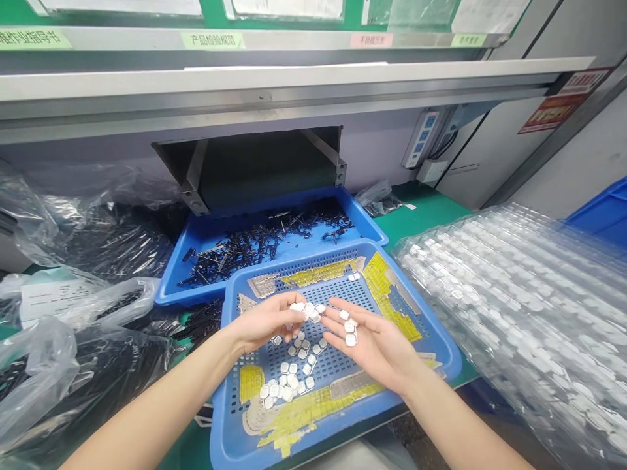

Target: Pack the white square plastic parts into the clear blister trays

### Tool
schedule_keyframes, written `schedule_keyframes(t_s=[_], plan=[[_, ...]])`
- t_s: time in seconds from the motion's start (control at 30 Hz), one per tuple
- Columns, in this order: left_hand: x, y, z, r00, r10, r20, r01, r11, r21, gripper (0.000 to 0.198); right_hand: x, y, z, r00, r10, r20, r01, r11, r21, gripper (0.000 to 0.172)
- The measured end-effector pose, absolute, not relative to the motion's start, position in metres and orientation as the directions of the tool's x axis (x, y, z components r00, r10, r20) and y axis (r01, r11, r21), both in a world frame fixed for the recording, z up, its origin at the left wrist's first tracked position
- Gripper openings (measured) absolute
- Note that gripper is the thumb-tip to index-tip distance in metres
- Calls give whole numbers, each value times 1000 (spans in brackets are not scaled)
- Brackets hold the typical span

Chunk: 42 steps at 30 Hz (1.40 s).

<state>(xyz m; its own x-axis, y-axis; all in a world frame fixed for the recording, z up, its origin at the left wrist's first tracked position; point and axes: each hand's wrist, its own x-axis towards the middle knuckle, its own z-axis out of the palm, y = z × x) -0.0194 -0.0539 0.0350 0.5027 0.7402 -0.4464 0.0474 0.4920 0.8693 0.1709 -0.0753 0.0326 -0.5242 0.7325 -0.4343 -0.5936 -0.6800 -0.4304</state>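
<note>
Over a blue perforated basket (pixel 453 359) both hands meet near its middle. My left hand (pixel 269 320) has its fingers curled round several small white square pieces (pixel 309 312). Palm up, my right hand (pixel 375 339) carries several of the same pieces (pixel 350 329) on its fingers, its fingertips close to the left hand's pieces. More white pieces (pixel 287 385) lie loose on the basket floor, mostly at the near left, and a few (pixel 354 277) rest at its far side. Yellow and clear tape covers parts of the basket.
Behind the basket a blue tray (pixel 169 284) holds many black parts under a dark chute opening (pixel 269 163). Plastic bags of black parts (pixel 112 241) lie at the left. Stacked clear plastic trays with white pieces (pixel 514 294) stand at the right. A metal rail crosses above.
</note>
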Motion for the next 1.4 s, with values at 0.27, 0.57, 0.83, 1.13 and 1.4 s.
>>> schedule_keyframes(t_s=[0.27, 0.57, 0.83, 1.13, 1.4], plan=[[-21, -53, 33, 527, 740, -418, 26, 478, 878, 17, 170, -76, 30, -504, 744, -439, -579, -668, -467, 27], [-20, -53, 33, 544, 721, -430, 8, 508, 861, 17, 169, -79, 30, -480, 760, -438, -544, -650, -531, 38], [-14, -54, 40, 573, 699, -428, 77, 474, 877, 17, 168, -80, 32, -449, 790, -418, -503, -610, -612, 33], [8, -57, 45, 502, 766, -401, 31, 448, 894, 18, 167, -82, 29, -380, 847, -373, -425, -517, -743, 25], [7, -58, 42, 519, 796, -311, -104, 420, 902, 22, 168, -80, 28, -368, 833, -413, -428, -546, -720, 20]])
